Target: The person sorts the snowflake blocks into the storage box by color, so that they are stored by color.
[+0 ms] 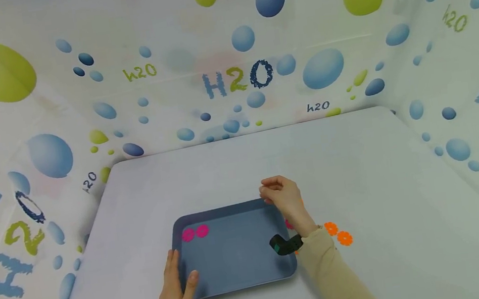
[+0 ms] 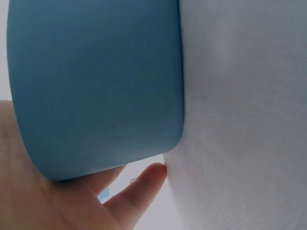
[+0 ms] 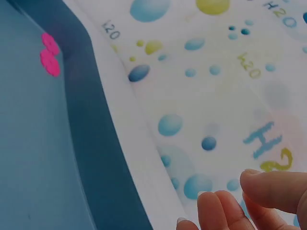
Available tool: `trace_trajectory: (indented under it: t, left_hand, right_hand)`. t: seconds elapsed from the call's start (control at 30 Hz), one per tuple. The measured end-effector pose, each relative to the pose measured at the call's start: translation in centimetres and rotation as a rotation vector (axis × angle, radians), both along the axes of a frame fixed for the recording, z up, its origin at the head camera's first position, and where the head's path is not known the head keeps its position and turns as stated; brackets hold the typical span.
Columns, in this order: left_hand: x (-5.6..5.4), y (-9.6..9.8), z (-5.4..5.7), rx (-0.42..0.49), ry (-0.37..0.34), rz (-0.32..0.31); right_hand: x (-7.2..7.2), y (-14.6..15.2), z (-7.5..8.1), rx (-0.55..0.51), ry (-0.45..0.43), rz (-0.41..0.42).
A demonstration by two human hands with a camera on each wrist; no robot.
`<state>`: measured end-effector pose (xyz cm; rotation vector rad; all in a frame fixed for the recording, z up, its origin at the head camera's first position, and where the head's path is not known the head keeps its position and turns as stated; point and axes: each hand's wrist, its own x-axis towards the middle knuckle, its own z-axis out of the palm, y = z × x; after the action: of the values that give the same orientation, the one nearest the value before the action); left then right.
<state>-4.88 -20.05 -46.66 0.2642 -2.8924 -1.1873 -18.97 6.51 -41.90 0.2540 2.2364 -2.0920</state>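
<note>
A shallow blue-grey tray (image 1: pixel 239 256) lies on the white table. Two pink flower-shaped discs, a left one (image 1: pixel 188 234) and a right one (image 1: pixel 202 231), sit side by side in its back left corner. My left hand (image 1: pixel 175 289) rests at the tray's left side, straight fingers along the outer wall and thumb over the rim; the tray wall (image 2: pixel 100 91) is against the palm in the left wrist view. Above the back right corner hovers my right hand (image 1: pixel 284 201), fingers loosely bent. In the right wrist view, nothing shows between its fingertips (image 3: pixel 211 211).
Right of the tray lie orange flower-shaped discs, including a nearer one (image 1: pixel 345 238) and another (image 1: pixel 331 228). A pink disc (image 1: pixel 289 224) and more orange bits are partly hidden by the right wrist. Cloth walls (image 1: pixel 229 31) printed with drops stand behind and at both sides.
</note>
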Motion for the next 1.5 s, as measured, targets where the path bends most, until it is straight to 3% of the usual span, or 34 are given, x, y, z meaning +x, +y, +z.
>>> trace_trajectory:
  t: [0.23, 0.5, 1.13, 1.5]
  left_hand:
    - [0.1, -0.1, 0.1, -0.003, 0.001, -0.004]
    - [0.0, 0.0, 0.2, 0.002, 0.004, -0.015]
    - [0.1, 0.0, 0.3, -0.01, -0.004, -0.013]
    - [0.0, 0.0, 0.1, -0.02, 0.015, -0.014]
  right_hand:
    - [0.5, 3.1, -0.7, 0.037, -0.042, -0.056]
    - [1.3, 5.2, -2.6, 0.095, -0.089, -0.091]
    - [3.5, 6.9, -5.8, 0.315, -0.088, -0.051]
    - [3.8, 6.3, -6.5, 0.458, -0.039, -0.125]
